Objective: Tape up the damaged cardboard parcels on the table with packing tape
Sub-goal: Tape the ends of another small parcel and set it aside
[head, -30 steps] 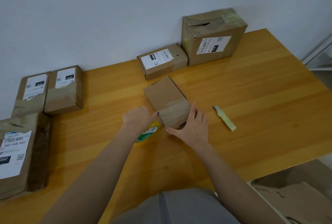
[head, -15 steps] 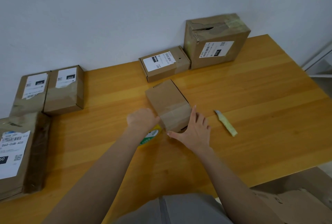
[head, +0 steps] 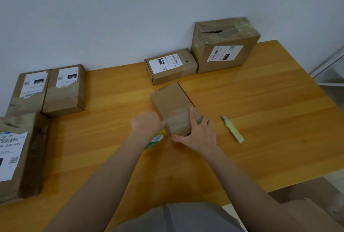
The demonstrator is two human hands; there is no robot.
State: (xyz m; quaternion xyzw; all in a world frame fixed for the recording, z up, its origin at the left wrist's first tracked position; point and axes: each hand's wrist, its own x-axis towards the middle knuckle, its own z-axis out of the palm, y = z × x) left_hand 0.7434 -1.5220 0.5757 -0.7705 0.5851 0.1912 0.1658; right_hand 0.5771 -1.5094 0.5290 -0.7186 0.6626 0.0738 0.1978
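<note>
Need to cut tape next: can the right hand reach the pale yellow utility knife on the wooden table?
Probably yes: the right hand presses the small brown cardboard box, and bare table lies between it and the yellow knife.

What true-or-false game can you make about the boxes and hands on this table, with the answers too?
1. The small plain brown cardboard box in the middle shows no white label. True.
2. The right hand holds the pale yellow-green knife. False: the knife lies on the orange wooden table, apart from that hand, which presses flat on the small box.
3. The big brown cardboard box by the white wall has a torn top. True.
4. The left hand rests far from the small box. False: it is curled over a yellow and green tape roll right at the box's left side.
</note>
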